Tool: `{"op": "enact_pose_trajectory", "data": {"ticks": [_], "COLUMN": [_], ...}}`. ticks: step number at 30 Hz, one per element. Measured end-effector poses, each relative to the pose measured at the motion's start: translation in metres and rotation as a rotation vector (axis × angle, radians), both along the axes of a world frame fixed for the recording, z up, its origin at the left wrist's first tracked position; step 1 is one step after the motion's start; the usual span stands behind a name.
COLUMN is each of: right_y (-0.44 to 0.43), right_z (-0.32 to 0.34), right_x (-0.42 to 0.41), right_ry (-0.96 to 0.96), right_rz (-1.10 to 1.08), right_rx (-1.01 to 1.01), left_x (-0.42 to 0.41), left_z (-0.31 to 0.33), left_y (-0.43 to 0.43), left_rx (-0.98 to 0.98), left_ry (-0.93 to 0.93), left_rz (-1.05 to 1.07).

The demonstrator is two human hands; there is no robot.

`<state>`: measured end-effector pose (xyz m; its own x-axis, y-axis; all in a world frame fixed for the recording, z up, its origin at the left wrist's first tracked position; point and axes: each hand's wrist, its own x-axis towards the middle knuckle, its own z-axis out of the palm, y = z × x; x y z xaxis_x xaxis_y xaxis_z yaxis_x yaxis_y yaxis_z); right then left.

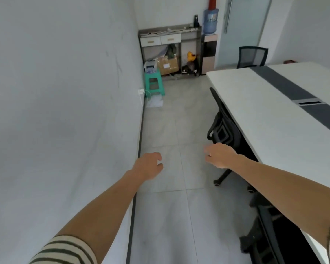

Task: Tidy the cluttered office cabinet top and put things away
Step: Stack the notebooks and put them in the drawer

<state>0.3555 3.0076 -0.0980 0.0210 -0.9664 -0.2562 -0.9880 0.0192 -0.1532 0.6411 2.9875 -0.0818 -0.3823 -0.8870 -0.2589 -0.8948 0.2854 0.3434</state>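
Both arms reach forward over the tiled floor (171, 130). The left hand (150, 165) hangs palm down with its fingers loosely curled and nothing in it. The right hand (220, 156) is also palm down, fingers relaxed and slightly bent, and holds nothing. The two hands are apart and touch nothing.

The cabinet (188, 41) stands against the end wall, far ahead of both hands and out of reach. On its top lie papers (154, 32) and other small clutter too small to tell apart, with a black bottle (196, 21) upright at the right end. Two white drawers (161, 40) sit under the top. A cardboard box (168, 65) below them bears a white label, too small to read. A yellow toy (191, 56) is in the right compartment. Just right of the cabinet a blue water jug (211, 20) sits on a dispenser, and its label is blurred.

A green stool (154, 80) stands ahead of the left hand, near the wall. A white table (274, 115) runs along to the right of the right hand. A black chair (222, 128) is tucked under it just beyond that hand.
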Motion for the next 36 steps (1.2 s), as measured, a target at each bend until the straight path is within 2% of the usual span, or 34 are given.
{"op": "enact_pose_trajectory", "data": {"ticks": [8, 12, 16, 21, 27, 31, 36], "right_y": [-0.221, -0.339, -0.451, -0.570, -0.733, -0.850, -1.015], "right_z": [0.013, 0.009, 0.024, 0.047, 0.032, 0.023, 0.047], "right_x": [0.002, -0.003, -0.018, -0.048, -0.111, -0.152, -0.196], "right_ry": [-0.013, -0.010, -0.020, -0.039, -0.031, -0.044, -0.027], "right_rz": [0.055, 0.001, -0.091, -0.129, -0.171, -0.174, -0.147], "right_rx": [-0.028, -0.050, -0.045, -0.086, -0.104, -0.095, -0.101], "left_x": [0.003, 0.003, -0.006, -0.046, -0.117, -0.156, -0.196], "left_z": [0.007, 0.006, 0.030, 0.057, 0.050, 0.043, 0.056], "left_y": [-0.206, -0.328, -0.456, -0.603, -0.768, -0.877, -1.024], "left_rx": [-0.045, -0.063, -0.087, -0.141, -0.158, -0.137, -0.142], "left_ry": [-0.048, -0.065, -0.106, -0.102, -0.082, -0.083, -0.034], "left_rz": [0.046, 0.048, 0.014, -0.035, -0.090, -0.076, -0.002]}}
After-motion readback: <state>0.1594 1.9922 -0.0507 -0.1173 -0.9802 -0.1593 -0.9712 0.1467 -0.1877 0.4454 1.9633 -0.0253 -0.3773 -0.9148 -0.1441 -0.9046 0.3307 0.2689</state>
